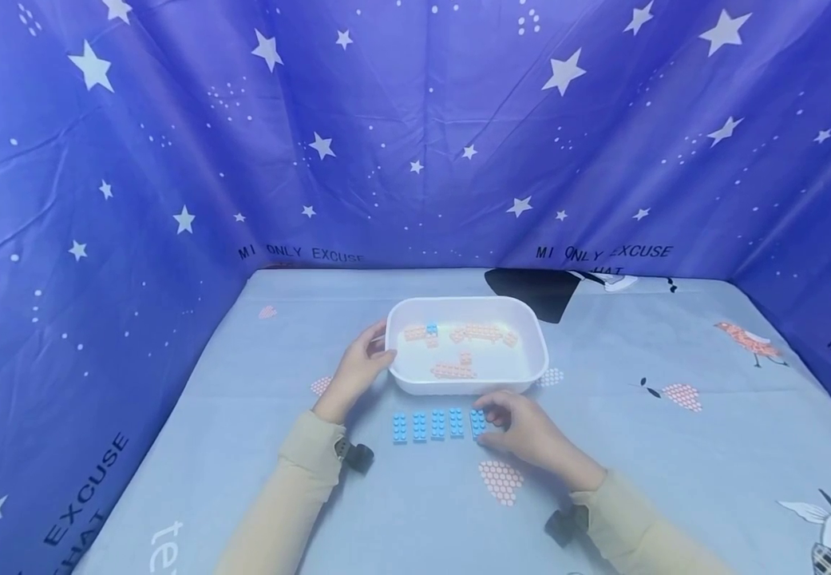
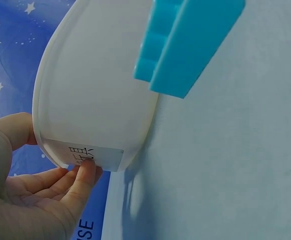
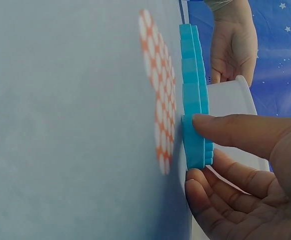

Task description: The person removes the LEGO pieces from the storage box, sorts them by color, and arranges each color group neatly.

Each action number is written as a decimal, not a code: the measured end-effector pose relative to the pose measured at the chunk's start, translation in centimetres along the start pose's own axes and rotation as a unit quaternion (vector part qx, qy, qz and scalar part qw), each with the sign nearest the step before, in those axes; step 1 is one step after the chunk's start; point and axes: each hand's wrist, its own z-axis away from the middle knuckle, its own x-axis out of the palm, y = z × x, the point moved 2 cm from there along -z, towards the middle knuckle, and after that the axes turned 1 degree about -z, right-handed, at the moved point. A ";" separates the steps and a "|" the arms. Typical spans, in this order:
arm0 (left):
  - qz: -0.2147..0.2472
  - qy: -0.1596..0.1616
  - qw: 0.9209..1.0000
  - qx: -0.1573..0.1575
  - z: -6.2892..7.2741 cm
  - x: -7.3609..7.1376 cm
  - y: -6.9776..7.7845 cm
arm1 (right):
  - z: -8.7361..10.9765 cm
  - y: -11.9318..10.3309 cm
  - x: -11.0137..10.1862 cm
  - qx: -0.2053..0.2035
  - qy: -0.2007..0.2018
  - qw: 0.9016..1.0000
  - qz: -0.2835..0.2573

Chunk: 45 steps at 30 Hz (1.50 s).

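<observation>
My left hand (image 1: 359, 366) grips the left end of a white plastic tub (image 1: 465, 386), thumb at the rim and fingers against the labelled outer wall (image 2: 95, 90). Inside the tub lie several pale orange toy bricks (image 1: 483, 331) and a blue one (image 1: 432, 328). In front of it, several blue studded bricks (image 1: 418, 427) stand in a row on the cloth, studs up. My right hand (image 1: 530, 431) pinches the rightmost blue brick (image 1: 477, 424) between thumb and fingers. In the right wrist view its thumb (image 3: 230, 131) presses the brick's near end.
A grey-blue printed cloth (image 1: 243, 479) covers the table. Purple star-patterned curtains (image 1: 415, 96) enclose it at the back and sides. Small dark cameras are worn at both wrists.
</observation>
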 end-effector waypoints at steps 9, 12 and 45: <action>0.001 0.002 1.000 0.008 -0.1 -0.2 -0.1 | -0.1 0.2 0.1 -0.013 -0.013 1.000 -0.011; 0.005 -0.001 1.000 0.014 -0.2 -0.1 -0.1 | 0.0 0.3 0.0 -0.008 -0.015 1.000 -0.018; 0.010 -0.004 1.000 0.009 -0.3 0.1 -0.4 | 1.4 -1.2 -3.7 -0.076 0.019 0.997 -0.023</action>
